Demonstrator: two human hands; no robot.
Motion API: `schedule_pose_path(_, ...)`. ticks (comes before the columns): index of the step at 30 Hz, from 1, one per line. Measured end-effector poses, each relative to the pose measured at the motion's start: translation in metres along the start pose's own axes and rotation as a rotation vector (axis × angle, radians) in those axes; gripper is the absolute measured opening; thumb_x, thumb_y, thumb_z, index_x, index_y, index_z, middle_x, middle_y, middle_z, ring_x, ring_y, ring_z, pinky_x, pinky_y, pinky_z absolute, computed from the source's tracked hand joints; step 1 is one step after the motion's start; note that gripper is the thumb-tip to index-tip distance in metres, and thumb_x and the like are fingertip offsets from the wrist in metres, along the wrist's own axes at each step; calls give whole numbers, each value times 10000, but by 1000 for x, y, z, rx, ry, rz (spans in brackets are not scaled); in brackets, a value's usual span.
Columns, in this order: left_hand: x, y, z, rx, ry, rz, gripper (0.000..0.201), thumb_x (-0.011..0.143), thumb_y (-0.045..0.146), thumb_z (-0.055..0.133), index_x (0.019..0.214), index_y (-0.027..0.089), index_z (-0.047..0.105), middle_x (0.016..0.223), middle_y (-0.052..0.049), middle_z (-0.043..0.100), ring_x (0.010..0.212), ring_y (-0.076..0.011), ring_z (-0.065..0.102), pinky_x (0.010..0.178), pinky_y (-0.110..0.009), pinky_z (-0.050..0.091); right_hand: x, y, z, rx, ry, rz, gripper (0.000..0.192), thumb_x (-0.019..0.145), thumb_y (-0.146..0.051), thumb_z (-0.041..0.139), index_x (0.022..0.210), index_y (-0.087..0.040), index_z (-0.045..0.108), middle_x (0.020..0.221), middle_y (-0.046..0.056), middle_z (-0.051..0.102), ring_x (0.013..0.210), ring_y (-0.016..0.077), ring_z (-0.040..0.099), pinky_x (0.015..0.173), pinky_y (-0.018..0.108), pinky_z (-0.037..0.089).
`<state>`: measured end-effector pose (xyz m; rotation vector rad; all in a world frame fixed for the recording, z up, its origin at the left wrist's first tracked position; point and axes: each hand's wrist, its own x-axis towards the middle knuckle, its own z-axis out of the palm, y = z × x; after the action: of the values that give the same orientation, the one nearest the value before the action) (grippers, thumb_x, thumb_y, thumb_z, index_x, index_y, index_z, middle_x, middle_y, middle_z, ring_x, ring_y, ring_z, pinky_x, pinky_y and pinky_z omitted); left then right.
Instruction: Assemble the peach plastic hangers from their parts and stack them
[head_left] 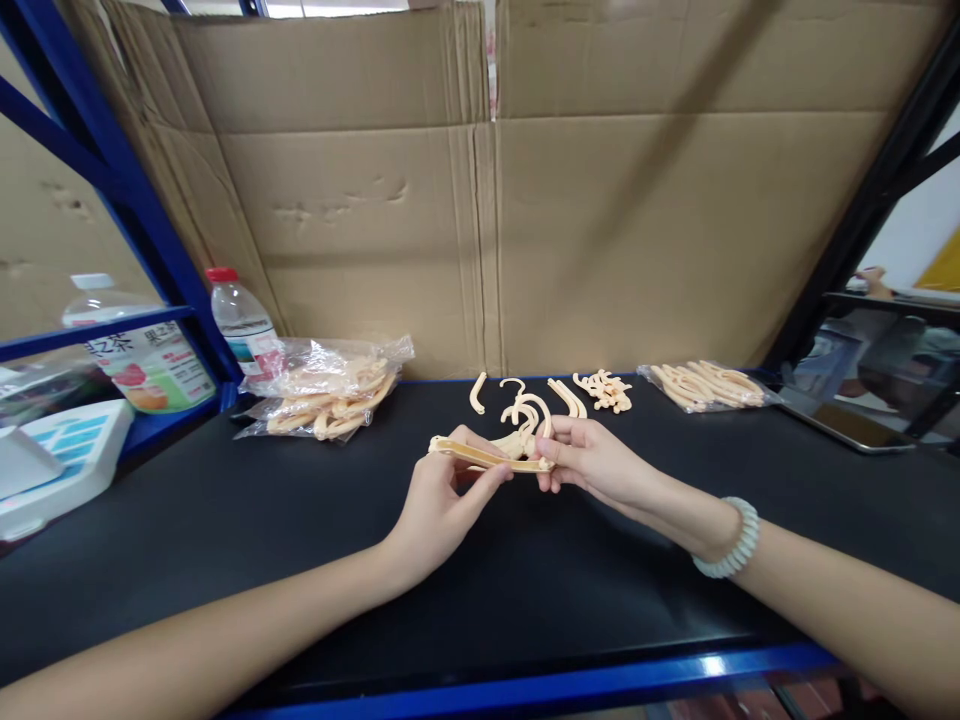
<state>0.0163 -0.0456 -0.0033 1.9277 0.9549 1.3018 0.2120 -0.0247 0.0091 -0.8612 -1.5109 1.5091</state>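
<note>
We've got the cream plastic piece held above the black surface, long axis running roughly left to right, right end dipping slightly. Our left grip pinches it along its length, our right grip its right end, with decent room toward the blue front edge.

Cardboard behind worktop's far edge. Bottle at far left corner; bagged pieces before it, rightward. Farther right along far edge: curved pieces, small-piece pile, second bag, phone. Strip between left hand and right hand, over worktop middle.
</note>
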Motion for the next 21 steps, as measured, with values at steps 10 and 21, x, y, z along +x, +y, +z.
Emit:
schedule_pose_path(10,-3,7,3,29,-8,4,138,831,290,625,772,170,659,790,-39,620,750,-184,640,654,-284,548,-5,-3,8,-142,70,-72,205,773,-332,617,700,-188,489,527,-53,520,459,89,522,454,219,376)
schedule_pose_path(21,-3,11,4,-11,-17,2,134,837,281,618,763,173,647,797,-30,589,750,-171,629,649,-273,546,-7,-3,12,-254,139,-139,138,777,-277,549,696,-209,460,491,-62,485,444,101,500,454,228,377)
